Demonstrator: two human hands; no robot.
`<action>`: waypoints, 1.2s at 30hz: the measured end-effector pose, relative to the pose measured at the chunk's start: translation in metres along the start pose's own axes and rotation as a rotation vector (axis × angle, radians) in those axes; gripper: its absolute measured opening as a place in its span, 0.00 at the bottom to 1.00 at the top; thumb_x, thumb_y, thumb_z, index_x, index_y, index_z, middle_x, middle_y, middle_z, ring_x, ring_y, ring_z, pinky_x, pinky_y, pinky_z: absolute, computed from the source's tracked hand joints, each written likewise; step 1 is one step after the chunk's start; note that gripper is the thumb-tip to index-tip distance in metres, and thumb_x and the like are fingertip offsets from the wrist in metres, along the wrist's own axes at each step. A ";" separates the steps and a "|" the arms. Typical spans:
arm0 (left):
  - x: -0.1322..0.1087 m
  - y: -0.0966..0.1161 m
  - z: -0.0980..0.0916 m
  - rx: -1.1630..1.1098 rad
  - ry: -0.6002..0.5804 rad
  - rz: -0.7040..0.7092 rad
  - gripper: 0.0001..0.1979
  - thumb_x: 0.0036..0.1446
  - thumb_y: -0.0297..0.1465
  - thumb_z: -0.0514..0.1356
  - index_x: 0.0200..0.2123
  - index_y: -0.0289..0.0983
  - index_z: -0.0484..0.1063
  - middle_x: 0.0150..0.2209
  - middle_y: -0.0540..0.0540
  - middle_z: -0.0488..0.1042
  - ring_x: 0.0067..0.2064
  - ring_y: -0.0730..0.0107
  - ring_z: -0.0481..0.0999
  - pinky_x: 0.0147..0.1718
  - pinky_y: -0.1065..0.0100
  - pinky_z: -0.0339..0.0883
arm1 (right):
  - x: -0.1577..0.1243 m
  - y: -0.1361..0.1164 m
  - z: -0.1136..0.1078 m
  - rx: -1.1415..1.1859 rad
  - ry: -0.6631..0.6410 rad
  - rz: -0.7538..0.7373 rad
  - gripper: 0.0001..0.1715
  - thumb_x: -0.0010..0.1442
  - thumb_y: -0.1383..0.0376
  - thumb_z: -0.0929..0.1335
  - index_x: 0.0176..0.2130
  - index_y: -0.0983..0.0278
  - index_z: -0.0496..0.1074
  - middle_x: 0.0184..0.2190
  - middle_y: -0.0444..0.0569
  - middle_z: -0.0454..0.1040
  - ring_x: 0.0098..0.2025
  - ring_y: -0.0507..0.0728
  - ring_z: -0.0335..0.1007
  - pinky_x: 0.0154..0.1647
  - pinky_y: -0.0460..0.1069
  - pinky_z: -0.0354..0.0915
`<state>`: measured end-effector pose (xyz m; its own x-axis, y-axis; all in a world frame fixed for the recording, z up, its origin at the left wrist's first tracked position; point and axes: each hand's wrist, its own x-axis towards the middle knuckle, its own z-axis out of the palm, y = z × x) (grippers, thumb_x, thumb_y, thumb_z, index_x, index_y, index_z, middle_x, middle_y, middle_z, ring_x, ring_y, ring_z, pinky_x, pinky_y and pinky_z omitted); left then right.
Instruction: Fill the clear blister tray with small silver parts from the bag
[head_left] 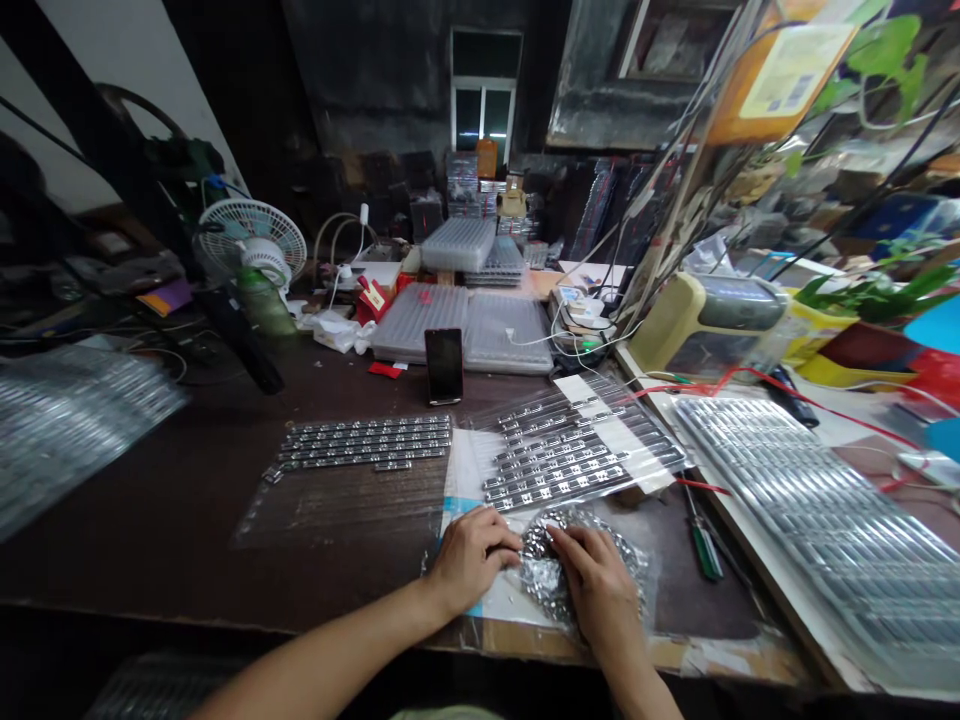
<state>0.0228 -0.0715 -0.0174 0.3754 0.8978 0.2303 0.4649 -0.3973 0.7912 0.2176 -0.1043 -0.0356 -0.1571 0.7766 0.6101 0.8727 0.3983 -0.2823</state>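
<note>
A clear plastic bag of small shiny metal parts (551, 582) lies at the table's front edge. My right hand (604, 585) is over it, fingers bent together with the tips among the parts; anything pinched there is hidden. Just left of the bag, my left hand (476, 560) is closed, its thumb and forefinger close together, and what they may hold is too small to tell. Beyond my hands, a clear ribbed plastic tray (577, 440) carries rows of metal parts under a white strip (615, 435). To the left, another ribbed tray (337, 500) has filled rows at its far side.
A phone (444, 366) stands upright behind the trays. A green-handled screwdriver (703, 545) lies right of the bag. Stacked trays stand on the right ledge (817, 510), at the left (75, 420) and at the back (420, 318). A fan (253, 240) is at back left.
</note>
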 end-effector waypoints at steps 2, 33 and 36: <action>0.007 -0.003 -0.013 0.018 0.060 -0.015 0.07 0.50 0.24 0.66 0.32 0.40 0.79 0.33 0.49 0.76 0.36 0.69 0.74 0.37 0.70 0.65 | 0.000 -0.001 -0.002 0.002 -0.010 0.018 0.15 0.65 0.61 0.60 0.41 0.60 0.74 0.32 0.47 0.74 0.35 0.53 0.69 0.36 0.48 0.65; 0.039 -0.029 -0.060 -0.032 0.109 -0.183 0.10 0.58 0.34 0.55 0.39 0.37 0.73 0.34 0.47 0.77 0.32 0.69 0.76 0.30 0.70 0.66 | 0.013 -0.055 0.025 0.113 -0.201 0.192 0.08 0.60 0.62 0.66 0.35 0.52 0.77 0.34 0.43 0.75 0.37 0.55 0.65 0.37 0.50 0.55; 0.022 -0.034 -0.066 -0.345 0.041 -0.309 0.17 0.58 0.39 0.54 0.43 0.35 0.73 0.28 0.49 0.74 0.25 0.73 0.73 0.22 0.74 0.63 | 0.015 -0.056 0.023 0.070 -0.215 0.171 0.09 0.60 0.61 0.66 0.36 0.51 0.77 0.35 0.44 0.75 0.37 0.54 0.65 0.37 0.50 0.57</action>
<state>-0.0376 -0.0254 -0.0018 0.2260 0.9737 -0.0292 0.2535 -0.0299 0.9669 0.1559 -0.1039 -0.0277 -0.1112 0.9180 0.3807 0.8621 0.2797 -0.4226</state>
